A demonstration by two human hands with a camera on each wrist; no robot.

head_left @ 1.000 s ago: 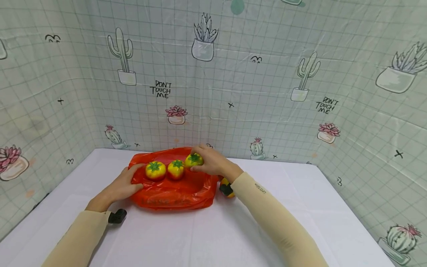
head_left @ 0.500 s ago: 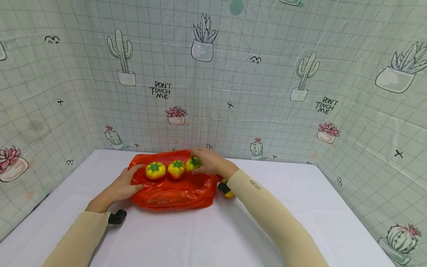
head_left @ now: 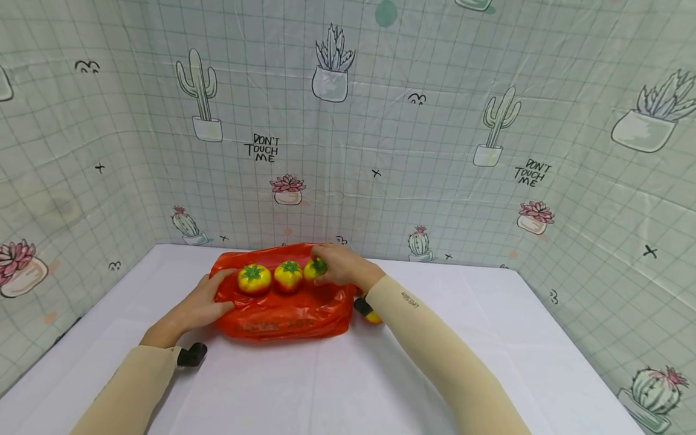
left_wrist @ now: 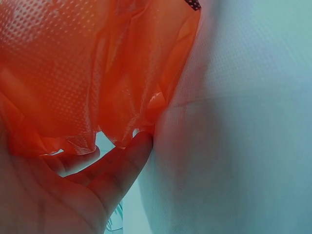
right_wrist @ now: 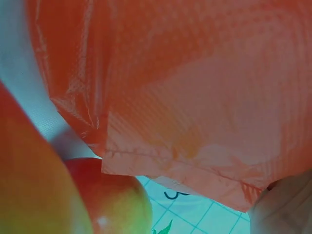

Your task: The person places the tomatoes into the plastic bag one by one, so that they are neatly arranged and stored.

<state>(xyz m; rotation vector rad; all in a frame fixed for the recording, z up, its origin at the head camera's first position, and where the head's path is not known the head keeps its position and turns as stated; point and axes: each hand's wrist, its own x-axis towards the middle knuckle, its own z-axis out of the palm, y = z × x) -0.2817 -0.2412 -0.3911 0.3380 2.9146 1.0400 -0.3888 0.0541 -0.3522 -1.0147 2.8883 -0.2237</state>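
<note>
Three glossy, round yellow-and-red fruits (head_left: 287, 277) with green star-shaped tops, in a row across one crumpled red plastic bag (head_left: 283, 318); inside it or on top, hard to tell. Around the rightmost fruit, the fingers and thumb of the right hand (head_left: 341, 264), gripping its sides. At the bag's left end, the left hand (head_left: 202, 302), thumb and fingers apart, touching the plastic. Just beside the bag's right end, two more smooth yellow-and-red fruits (right_wrist: 117, 200), counted from the right wrist view. At the wrists, two black devices (head_left: 191, 354). Dark lettering on the bag, too faint to read; on the right beige sleeve (head_left: 446, 344), small writing, apparently "LetsSlim". Underneath, one white-covered desk (head_left: 261, 393). Behind, a pale checked sheet (head_left: 375, 139), printed twice with "DON'T TOUCH ME".
</note>
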